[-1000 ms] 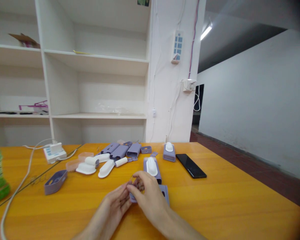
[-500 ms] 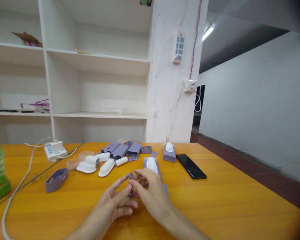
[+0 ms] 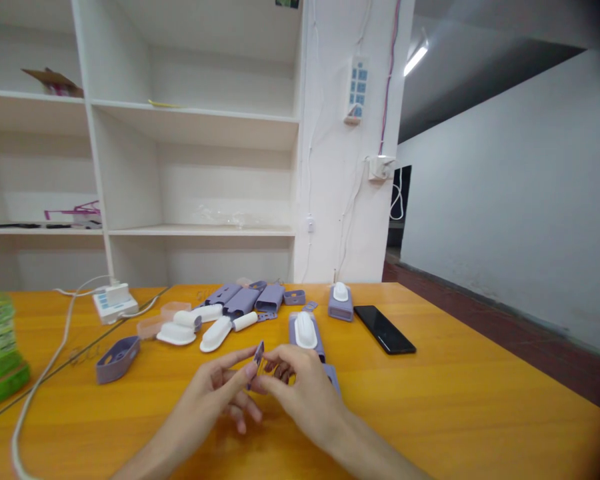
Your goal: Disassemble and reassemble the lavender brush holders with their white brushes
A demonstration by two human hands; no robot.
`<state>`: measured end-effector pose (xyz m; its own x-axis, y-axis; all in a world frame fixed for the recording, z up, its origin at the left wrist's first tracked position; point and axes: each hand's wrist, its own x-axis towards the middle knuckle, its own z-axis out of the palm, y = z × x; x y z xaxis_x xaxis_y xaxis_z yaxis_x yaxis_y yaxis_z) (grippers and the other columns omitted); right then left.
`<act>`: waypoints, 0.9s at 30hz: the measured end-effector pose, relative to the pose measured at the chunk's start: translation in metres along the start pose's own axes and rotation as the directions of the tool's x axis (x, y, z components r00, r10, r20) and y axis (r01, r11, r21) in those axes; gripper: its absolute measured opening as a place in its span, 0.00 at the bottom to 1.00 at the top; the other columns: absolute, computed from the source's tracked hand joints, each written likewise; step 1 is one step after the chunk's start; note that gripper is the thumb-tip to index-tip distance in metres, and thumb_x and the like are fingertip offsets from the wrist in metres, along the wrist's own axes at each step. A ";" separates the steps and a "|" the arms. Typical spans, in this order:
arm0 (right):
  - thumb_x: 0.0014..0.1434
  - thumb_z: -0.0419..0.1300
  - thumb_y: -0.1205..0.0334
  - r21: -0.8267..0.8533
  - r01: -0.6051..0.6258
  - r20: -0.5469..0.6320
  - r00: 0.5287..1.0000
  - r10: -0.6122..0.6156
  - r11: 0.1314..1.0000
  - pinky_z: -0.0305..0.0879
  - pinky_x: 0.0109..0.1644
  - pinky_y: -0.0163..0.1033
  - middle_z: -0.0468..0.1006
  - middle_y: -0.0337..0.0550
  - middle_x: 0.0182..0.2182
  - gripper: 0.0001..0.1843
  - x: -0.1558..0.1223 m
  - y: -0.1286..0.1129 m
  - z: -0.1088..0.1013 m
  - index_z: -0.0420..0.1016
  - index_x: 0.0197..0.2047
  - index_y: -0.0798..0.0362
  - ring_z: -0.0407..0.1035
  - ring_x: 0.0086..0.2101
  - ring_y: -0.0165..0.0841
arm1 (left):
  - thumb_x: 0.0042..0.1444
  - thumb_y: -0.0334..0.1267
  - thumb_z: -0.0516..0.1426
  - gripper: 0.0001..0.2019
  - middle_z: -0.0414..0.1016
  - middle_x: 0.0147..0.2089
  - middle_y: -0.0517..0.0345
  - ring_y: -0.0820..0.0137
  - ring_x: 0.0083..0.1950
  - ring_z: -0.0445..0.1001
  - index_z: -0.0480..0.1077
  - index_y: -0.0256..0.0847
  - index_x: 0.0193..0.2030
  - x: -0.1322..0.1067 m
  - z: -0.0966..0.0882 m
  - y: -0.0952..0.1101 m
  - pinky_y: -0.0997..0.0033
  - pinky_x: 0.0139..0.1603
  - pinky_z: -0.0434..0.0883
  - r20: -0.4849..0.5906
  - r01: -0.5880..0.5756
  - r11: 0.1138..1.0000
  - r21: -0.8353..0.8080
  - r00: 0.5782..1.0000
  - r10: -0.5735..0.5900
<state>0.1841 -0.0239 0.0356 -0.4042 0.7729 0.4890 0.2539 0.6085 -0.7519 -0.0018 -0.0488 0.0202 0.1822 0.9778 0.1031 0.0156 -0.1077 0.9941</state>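
Purple piece [image 3: 259, 352] — in left hand [image 3: 214, 388]

A white ceiling tube [image 3: 415, 61] glows high beyond the far right corner of the orange worktop [image 3: 430, 413], as even, moderately bright light falls on my left hand [image 3: 213, 397] and right hand [image 3: 305, 393], leaving only faint shadows. Around the tube the ceiling [image 3: 480, 67] sinks into grey gloom, while black vignetting darkens the view past the worktop's right edge. Slight blur softens the small purple part [image 3: 258, 355] I grip, and wide-angle distortion stretches the green bottle [image 3: 0, 353] at the worktop's left edge.
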 end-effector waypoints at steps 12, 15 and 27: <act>0.66 0.62 0.61 -0.032 0.016 -0.013 1.000 -0.016 0.999 0.64 0.36 0.33 0.78 0.37 0.31 0.06 -0.001 0.000 -0.002 0.80 0.43 0.52 0.71 0.31 0.30 | 0.60 0.54 0.63 0.38 0.83 0.29 0.48 0.60 0.30 0.83 0.62 0.29 0.69 -0.001 0.008 -0.002 0.69 0.26 0.76 -0.031 -0.064 0.998 0.015 0.997 0.064; 0.66 0.62 0.62 -0.043 0.018 -0.015 1.000 -0.019 0.999 0.65 0.37 0.34 0.78 0.38 0.32 0.07 -0.002 0.001 -0.001 0.79 0.45 0.52 0.71 0.32 0.31 | 0.62 0.53 0.61 0.38 0.83 0.32 0.49 0.61 0.30 0.82 0.59 0.33 0.72 -0.003 0.010 -0.004 0.68 0.27 0.77 -0.022 -0.107 0.993 0.040 0.994 0.108; 0.66 0.61 0.58 0.030 -0.031 0.002 1.000 0.031 0.999 0.65 0.33 0.34 0.79 0.38 0.29 0.08 0.001 0.003 -0.004 0.77 0.43 0.53 0.72 0.29 0.31 | 0.66 0.47 0.59 0.39 0.80 0.34 0.56 0.65 0.28 0.80 0.44 0.44 0.77 -0.006 0.009 -0.009 0.66 0.30 0.76 0.040 -0.203 0.979 0.019 0.979 0.202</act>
<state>0.1883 -0.0205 0.0352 -0.3978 0.7913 0.4644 0.2398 0.5783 -0.7798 0.0060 -0.0550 0.0102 0.2210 0.9279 0.3004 -0.0030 -0.3074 0.9516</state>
